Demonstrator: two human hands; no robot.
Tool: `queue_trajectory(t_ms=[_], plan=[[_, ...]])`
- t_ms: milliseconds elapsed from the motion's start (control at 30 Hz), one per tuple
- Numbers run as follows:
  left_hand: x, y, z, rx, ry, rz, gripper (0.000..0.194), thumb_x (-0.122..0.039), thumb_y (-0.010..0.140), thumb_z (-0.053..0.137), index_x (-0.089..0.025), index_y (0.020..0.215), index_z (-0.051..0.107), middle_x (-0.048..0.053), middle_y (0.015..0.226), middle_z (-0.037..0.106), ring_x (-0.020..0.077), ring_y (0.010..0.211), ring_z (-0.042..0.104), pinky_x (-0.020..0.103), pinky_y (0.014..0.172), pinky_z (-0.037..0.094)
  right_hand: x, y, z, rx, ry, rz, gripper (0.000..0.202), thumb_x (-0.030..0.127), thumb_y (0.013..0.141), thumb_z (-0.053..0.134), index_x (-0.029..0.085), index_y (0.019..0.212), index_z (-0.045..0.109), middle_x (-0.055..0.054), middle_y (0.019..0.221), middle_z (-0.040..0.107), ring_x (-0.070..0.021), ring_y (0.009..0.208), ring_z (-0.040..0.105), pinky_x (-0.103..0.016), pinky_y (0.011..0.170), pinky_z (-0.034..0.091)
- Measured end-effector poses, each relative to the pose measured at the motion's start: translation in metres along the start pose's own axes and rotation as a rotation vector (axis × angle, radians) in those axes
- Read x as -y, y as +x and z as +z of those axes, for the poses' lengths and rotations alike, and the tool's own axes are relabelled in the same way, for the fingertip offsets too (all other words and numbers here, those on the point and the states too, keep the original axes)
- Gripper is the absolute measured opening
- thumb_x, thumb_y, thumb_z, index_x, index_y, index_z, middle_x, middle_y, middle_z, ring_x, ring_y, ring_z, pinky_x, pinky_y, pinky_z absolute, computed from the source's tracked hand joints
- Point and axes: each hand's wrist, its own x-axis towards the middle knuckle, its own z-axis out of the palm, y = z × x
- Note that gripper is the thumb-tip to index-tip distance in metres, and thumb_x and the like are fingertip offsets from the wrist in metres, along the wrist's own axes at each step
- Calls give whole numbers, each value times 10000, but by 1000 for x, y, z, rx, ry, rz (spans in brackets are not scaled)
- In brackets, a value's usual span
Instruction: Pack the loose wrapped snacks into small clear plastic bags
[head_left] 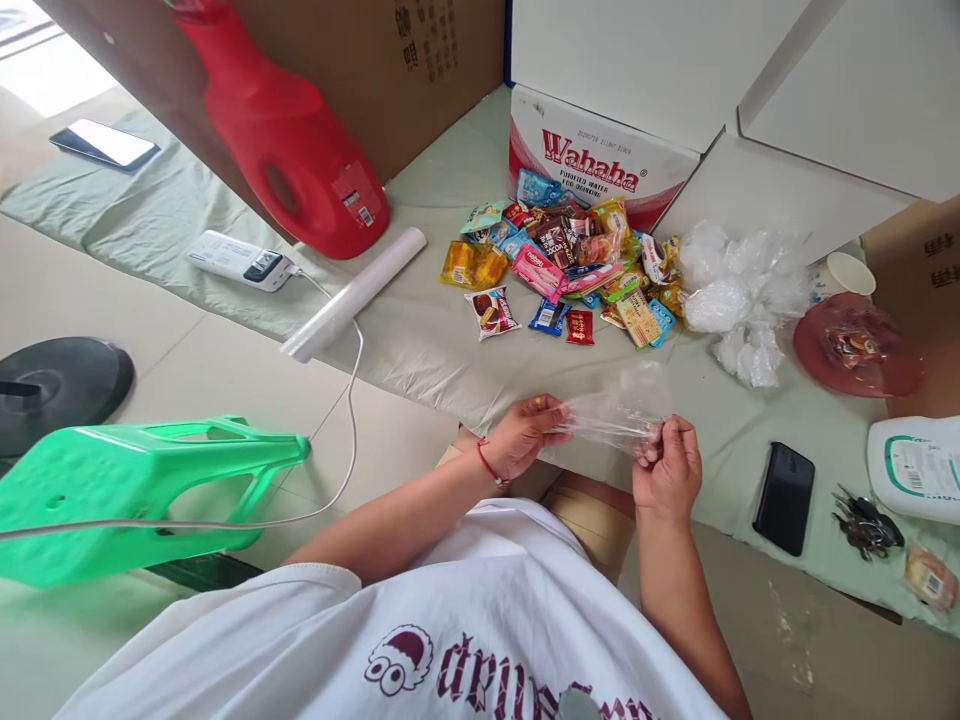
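A clear plastic bag (619,405) is stretched between my two hands, just over the front edge of the cloth-covered table. My left hand (525,437), with a red string bracelet at the wrist, pinches one end of it. At the other end, the fingers of my right hand (670,460) are closed on the film. Beyond the bag lies a heap of small wrapped snacks (559,250) in many colours. Nearest to me in front of the heap are a blue packet (550,317) and a red packet (580,327). Crumpled clear bags (731,290) sit right of the heap.
A roll of plastic film (356,293), a power bank (238,260) with a white cable and a red jug (292,140) are at left. A red bowl (814,345), paper cup (851,272), black phone (784,498) and keys (866,525) lie right. A green stool (112,490) is on the floor.
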Motion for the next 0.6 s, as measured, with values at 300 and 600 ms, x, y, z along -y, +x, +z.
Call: queue_trajectory(t_ms=[300, 600], plan=[[-3, -6, -16, 60, 206, 332, 336, -360, 671, 902, -174, 771, 641, 83, 1213, 668, 214, 1085, 646, 385, 983, 513, -16, 15, -32, 361, -400, -33, 833, 568, 680, 881, 301, 1396, 549, -92, 1403, 592, -223, 1259, 558, -372, 965, 521], [-11, -19, -14, 157, 322, 232, 359, -537, 773, 761, -197, 867, 690, 112, 1186, 703, 287, 1157, 638, 408, 1003, 478, -11, 29, 20, 357, -376, -54, 371, 566, 820, 756, 203, 896, 747, 9, 737, 638, -132, 667, 533, -255, 624, 467]])
